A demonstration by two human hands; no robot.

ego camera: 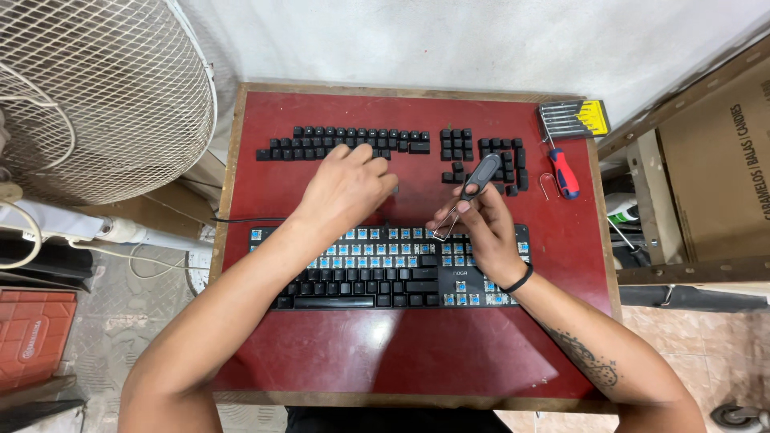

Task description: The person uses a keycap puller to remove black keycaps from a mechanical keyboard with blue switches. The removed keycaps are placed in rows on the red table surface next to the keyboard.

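puller [475, 183] pinched in right hand [480, 228], wire end aimed down-left at keyboard [385, 269]; left hand [346, 191] nearer keycaps [345, 143], grip unclear.

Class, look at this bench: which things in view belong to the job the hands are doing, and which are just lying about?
In use:
keyboard
loose keycaps
keycap puller in the right hand
left hand by the keycap rows

Lying about:
red screwdriver
small screwdriver set
fan
cardboard box
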